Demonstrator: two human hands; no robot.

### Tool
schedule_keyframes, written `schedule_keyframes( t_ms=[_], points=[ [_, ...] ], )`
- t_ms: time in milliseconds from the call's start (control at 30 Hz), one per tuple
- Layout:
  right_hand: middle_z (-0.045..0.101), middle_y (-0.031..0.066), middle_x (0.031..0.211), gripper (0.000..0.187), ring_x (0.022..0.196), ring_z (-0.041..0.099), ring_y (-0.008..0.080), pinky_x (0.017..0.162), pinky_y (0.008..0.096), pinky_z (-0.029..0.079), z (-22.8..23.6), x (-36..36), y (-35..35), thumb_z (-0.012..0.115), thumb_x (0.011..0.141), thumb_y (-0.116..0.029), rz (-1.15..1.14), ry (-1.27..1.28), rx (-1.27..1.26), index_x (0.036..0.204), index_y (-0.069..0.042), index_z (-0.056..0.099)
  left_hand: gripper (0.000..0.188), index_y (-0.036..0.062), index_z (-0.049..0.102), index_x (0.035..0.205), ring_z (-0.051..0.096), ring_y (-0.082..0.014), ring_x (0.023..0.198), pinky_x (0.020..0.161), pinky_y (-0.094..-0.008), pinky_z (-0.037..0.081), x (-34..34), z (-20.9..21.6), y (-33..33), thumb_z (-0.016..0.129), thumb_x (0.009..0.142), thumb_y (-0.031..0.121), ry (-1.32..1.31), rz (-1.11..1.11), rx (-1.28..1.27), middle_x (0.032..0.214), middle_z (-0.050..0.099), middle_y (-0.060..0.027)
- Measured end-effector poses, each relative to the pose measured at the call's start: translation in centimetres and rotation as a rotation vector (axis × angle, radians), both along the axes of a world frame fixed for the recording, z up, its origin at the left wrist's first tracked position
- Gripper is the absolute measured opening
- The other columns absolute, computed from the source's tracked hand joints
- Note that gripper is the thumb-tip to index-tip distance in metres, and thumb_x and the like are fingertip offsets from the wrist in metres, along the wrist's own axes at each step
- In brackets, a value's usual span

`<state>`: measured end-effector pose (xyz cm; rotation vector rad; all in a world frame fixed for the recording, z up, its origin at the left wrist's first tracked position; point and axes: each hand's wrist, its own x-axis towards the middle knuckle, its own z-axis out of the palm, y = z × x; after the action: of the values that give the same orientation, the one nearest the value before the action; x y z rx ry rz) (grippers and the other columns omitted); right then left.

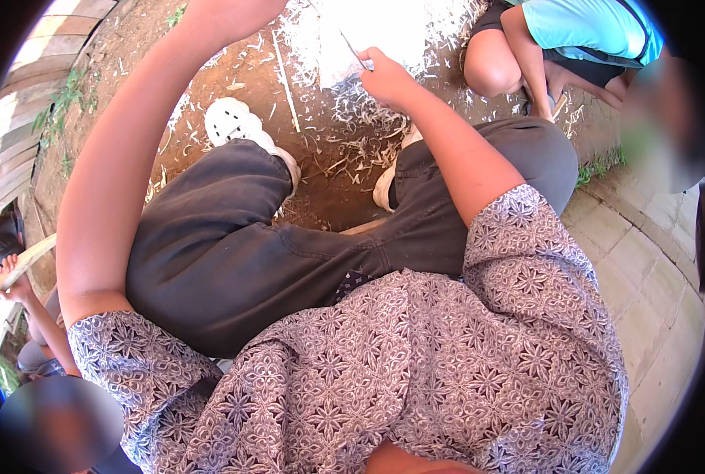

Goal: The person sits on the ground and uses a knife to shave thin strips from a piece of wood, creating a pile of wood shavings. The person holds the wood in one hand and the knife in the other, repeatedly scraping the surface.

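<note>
My right hand point(388, 79) is closed around the end of a thin, dark, knife-like tool point(352, 49). The tool slants up and left toward the top edge, over a brightly lit, overexposed patch of ground. My left hand point(238, 12) reaches to the top edge, where its fingers are cut off, so what it holds cannot be seen. Pale shavings point(360, 103) lie scattered below and around my right hand. Left of it, a thin pale strip point(285, 79) rests on the brown soil.
At the upper right a person in a turquoise shirt point(590, 28) crouches close by. Another person at the lower left grips a long pale strip of wood point(13, 276). My white clogs point(242, 126) stand on the soil. Paving point(629, 261) lies right, a plank wall point(20, 103) left.
</note>
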<state>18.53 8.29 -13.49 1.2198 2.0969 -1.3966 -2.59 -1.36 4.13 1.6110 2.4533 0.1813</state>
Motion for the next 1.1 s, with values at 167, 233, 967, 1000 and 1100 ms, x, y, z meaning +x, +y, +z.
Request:
schedule_keyframes(
  t_ms=[167,233,967,1000,1100],
  points=[
    [0.071,0.0145,0.092,0.048,0.073,0.068,0.0225,0.073,0.0379,0.053,-0.1,-0.3,0.7,0.056,0.096,-0.019,-0.107,0.177,0.105,0.143,-0.015,0.052,0.049,-0.0069,0.069,0.082,0.067,-0.0498,0.087,0.082,-0.0574,0.052,-1.0,-1.6,0.4,0.047,0.1,0.033,-0.039,-0.016,0.001,0.087,0.068,-0.0335],
    [0.07,0.0129,0.087,0.048,0.068,0.066,0.0207,0.072,0.0377,0.053,0.4,-0.9,0.9,0.055,0.096,-0.019,-0.124,0.298,0.091,0.144,-0.014,0.052,0.048,-0.008,0.068,0.08,0.067,-0.0505,0.085,0.081,-0.0576,0.052,-1.3,-2.2,0.3,0.047,0.098,0.031,-0.104,-0.06,0.074,0.084,0.066,-0.0347],
    [0.06,0.008,0.078,0.051,0.054,0.053,0.0145,0.05,0.0316,0.046,0.0,-1.3,-0.7,0.047,0.098,-0.013,-0.21,0.072,-0.164,0.148,-0.009,0.043,0.048,-0.0041,0.065,0.077,0.063,-0.044,0.068,0.067,-0.0526,0.049,-1.8,2.5,0.9,0.052,0.102,0.035,-0.119,0.024,0.263,0.07,0.06,-0.0278],
    [0.063,0.0112,0.085,0.052,0.056,0.055,0.016,0.051,0.0328,0.048,-0.2,-1.3,-0.6,0.05,0.096,-0.012,-0.231,0.075,-0.167,0.148,-0.009,0.044,0.046,-0.0013,0.063,0.077,0.06,-0.0364,0.061,0.062,-0.0475,0.047,-2.4,1.7,0.4,0.053,0.103,0.036,-0.112,-0.008,0.277,0.064,0.057,-0.0217],
    [0.067,0.0137,0.092,0.054,0.059,0.06,0.0168,0.052,0.0337,0.051,0.7,-1.4,-0.1,0.053,0.094,-0.016,-0.326,0.104,-0.116,0.146,-0.004,0.046,0.042,0.0015,0.059,0.075,0.058,-0.0239,0.054,0.056,-0.0401,0.044,-2.5,0.3,-0.3,0.054,0.101,0.034,-0.109,-0.068,0.303,0.057,0.054,-0.0132]
  ],
)
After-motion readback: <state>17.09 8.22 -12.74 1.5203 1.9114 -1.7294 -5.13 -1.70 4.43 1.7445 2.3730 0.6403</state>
